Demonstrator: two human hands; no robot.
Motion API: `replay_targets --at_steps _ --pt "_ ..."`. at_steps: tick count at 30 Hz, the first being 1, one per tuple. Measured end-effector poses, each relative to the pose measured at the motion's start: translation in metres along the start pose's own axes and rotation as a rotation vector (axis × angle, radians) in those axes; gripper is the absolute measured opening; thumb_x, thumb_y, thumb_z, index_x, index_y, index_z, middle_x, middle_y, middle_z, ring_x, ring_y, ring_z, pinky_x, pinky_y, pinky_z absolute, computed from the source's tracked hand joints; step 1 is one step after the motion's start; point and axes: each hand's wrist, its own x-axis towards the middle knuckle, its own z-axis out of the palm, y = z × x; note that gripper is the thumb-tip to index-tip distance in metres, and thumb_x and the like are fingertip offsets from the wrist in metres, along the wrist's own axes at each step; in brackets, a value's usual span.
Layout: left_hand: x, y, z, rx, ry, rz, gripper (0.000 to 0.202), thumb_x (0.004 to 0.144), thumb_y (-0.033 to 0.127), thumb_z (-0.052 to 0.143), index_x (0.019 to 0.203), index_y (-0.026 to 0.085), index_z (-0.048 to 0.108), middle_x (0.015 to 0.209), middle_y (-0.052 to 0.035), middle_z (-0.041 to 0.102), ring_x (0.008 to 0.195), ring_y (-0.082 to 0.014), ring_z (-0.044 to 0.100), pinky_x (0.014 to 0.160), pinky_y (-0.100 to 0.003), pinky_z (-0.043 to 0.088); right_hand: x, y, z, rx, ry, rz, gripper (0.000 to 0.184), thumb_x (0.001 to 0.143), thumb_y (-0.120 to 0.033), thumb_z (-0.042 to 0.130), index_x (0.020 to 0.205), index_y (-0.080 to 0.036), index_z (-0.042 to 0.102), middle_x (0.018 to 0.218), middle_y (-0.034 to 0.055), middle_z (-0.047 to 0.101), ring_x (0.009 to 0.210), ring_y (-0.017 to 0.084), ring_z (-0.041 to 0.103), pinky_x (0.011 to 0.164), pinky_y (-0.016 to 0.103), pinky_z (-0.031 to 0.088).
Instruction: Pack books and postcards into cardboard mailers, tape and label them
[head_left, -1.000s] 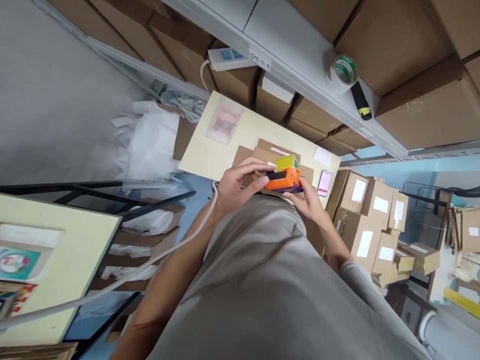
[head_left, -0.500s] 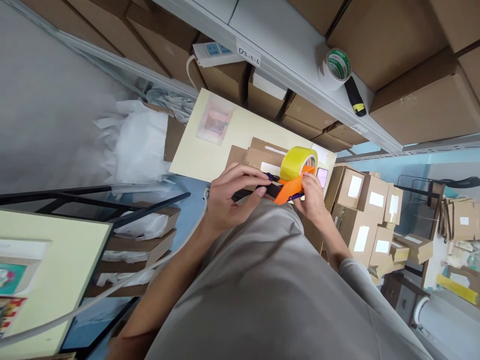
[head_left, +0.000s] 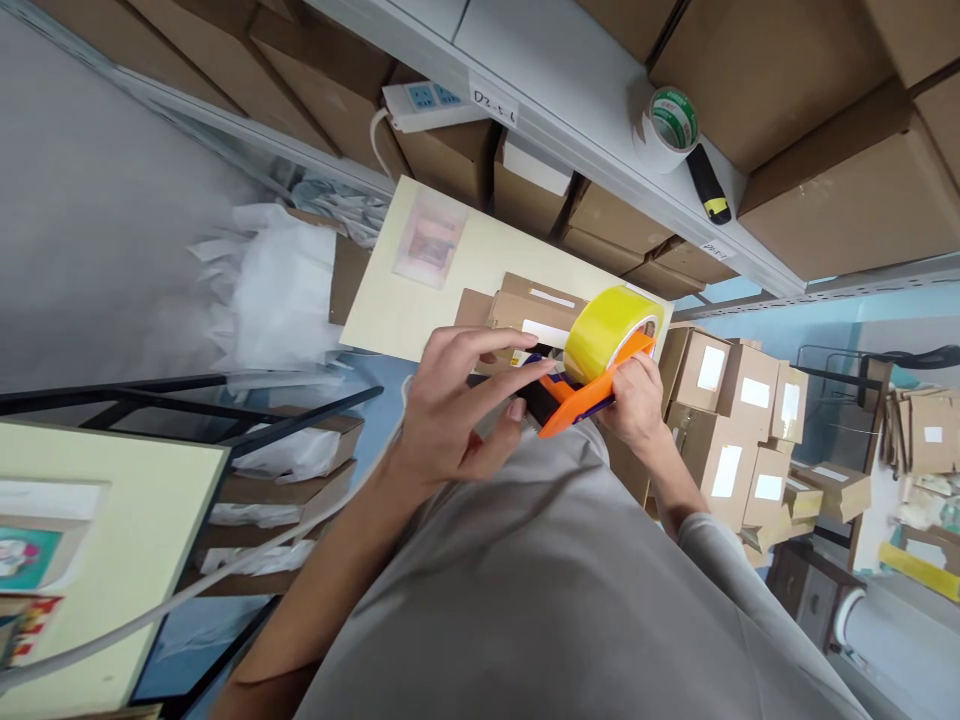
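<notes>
In my right hand (head_left: pixel 637 398) is an orange tape dispenser (head_left: pixel 592 398) with purple and black parts, gripped at its right side. A wide roll of yellow tape (head_left: pixel 604 328) is mounted on it. My left hand (head_left: pixel 461 405) is at the dispenser's dark front end, fingers stretched and apart, with the index fingertip over that end. Whether the fingertips touch it I cannot tell. Just beyond both hands, flat cardboard boxes (head_left: pixel 514 297) with white labels lie on the pale yellow table (head_left: pixel 382 275).
Above the table runs a grey shelf (head_left: pixel 555 90) with a white tape roll (head_left: pixel 666 130), a black-and-yellow cutter (head_left: pixel 709 186) and a power strip (head_left: pixel 431 106). Labelled cartons (head_left: pixel 720 430) are stacked at the right. A white cable (head_left: pixel 225 580) crosses the lower left.
The dispenser and its tape roll have moved right and appear larger, with my right hand. My left hand has spread its fingers and dropped slightly to the left.
</notes>
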Motion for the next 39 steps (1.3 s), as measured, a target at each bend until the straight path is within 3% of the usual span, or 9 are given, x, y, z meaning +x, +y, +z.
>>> replay_targets --at_steps 5,11,20,26,32,37,39 --pt "-0.002 0.005 -0.005 0.036 0.014 0.067 0.04 0.102 0.029 0.061 0.137 0.037 0.078 0.144 -0.0063 0.078 0.123 -0.0279 0.074 0.103 -0.049 0.065 -0.004 -0.002 -0.004 0.055 0.005 -0.012 0.013 0.114 -0.026 0.06 0.121 -0.025 0.072 0.101 0.0063 0.08 0.098 0.024 0.075 0.104 0.048 0.063" --pt "-0.01 0.008 -0.007 0.017 -0.062 -0.016 0.034 0.104 0.039 0.066 0.134 0.039 0.08 0.137 -0.0069 0.08 0.123 -0.031 0.075 0.108 -0.054 0.065 -0.004 -0.005 -0.004 0.061 -0.006 0.017 0.012 0.113 -0.025 0.063 0.123 -0.026 0.07 0.1 0.0054 0.081 0.096 0.024 0.077 0.104 0.048 0.063" --pt "0.0 0.016 -0.013 0.028 -0.118 0.097 0.052 0.092 0.014 0.059 0.136 0.036 0.078 0.143 -0.0064 0.076 0.13 -0.0305 0.072 0.11 -0.053 0.064 -0.009 -0.01 -0.003 -0.03 0.072 -0.02 0.016 0.115 -0.027 0.055 0.121 -0.025 0.069 0.093 0.0045 0.078 0.091 0.024 0.076 0.101 0.046 0.063" --pt "0.003 0.021 -0.02 -0.002 -0.135 0.085 0.04 0.097 0.025 0.065 0.131 0.041 0.079 0.139 -0.0037 0.078 0.126 -0.0315 0.073 0.108 -0.055 0.065 -0.005 -0.018 -0.002 -0.029 0.136 -0.028 0.019 0.117 -0.034 0.053 0.121 -0.025 0.069 0.091 0.0045 0.074 0.087 0.023 0.072 0.095 0.046 0.066" --pt "0.012 0.024 -0.029 0.04 -0.117 0.084 0.04 0.104 0.027 0.066 0.138 0.044 0.074 0.137 -0.0008 0.078 0.124 -0.0283 0.074 0.112 -0.051 0.061 0.002 -0.022 -0.004 0.067 0.12 -0.002 0.024 0.114 -0.031 0.055 0.132 -0.022 0.069 0.099 0.0079 0.078 0.093 0.026 0.074 0.101 0.048 0.067" --pt "0.03 0.026 -0.031 -0.041 -0.139 0.03 0.032 0.107 0.021 0.065 0.133 0.036 0.077 0.122 -0.0029 0.081 0.107 -0.0229 0.078 0.097 -0.043 0.067 -0.004 -0.017 -0.003 0.123 0.056 0.072 0.022 0.113 -0.034 0.058 0.129 -0.025 0.07 0.101 0.0081 0.08 0.095 0.027 0.076 0.101 0.052 0.068" --pt "0.036 0.028 -0.032 -0.106 -0.174 -0.028 0.031 0.109 0.021 0.062 0.132 0.034 0.078 0.123 -0.0054 0.081 0.107 -0.023 0.079 0.095 -0.043 0.069 -0.006 -0.016 -0.003 0.173 0.044 0.084 0.021 0.111 -0.033 0.062 0.13 -0.026 0.07 0.102 0.0077 0.079 0.095 0.028 0.077 0.102 0.053 0.067"
